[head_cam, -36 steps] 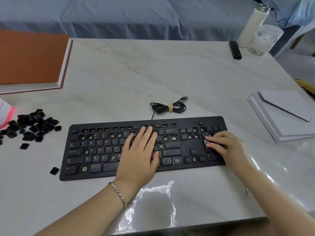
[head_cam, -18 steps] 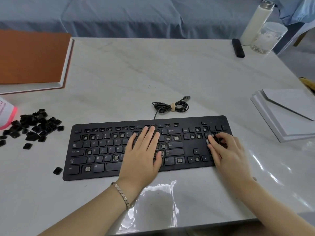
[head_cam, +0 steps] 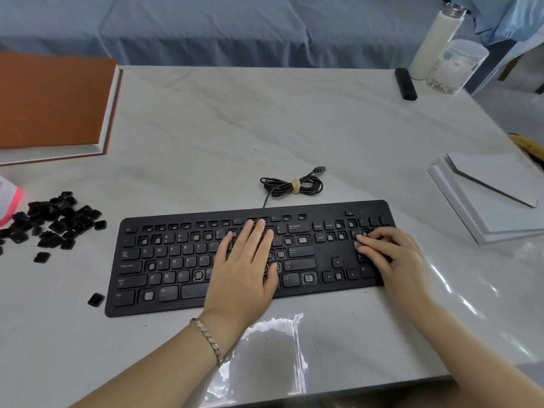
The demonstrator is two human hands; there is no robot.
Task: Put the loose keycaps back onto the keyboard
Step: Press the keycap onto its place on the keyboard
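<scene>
Newly curled inward, the right hand [head_cam: 394, 257] clamps its fingers on a keycap [head_cam: 356, 245] at the 3 o'clock end of the keyboard [head_cam: 323, 209]; the flat left hand [head_cam: 244, 272] lies nearer the loose keycaps [head_cam: 59, 222] at 9 o'clock.

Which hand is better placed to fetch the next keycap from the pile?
Left. The left hand lies flat on the middle of the keyboard, nearer the keycap pile off its left end. The right hand is bent over the number pad, farthest away.
</scene>
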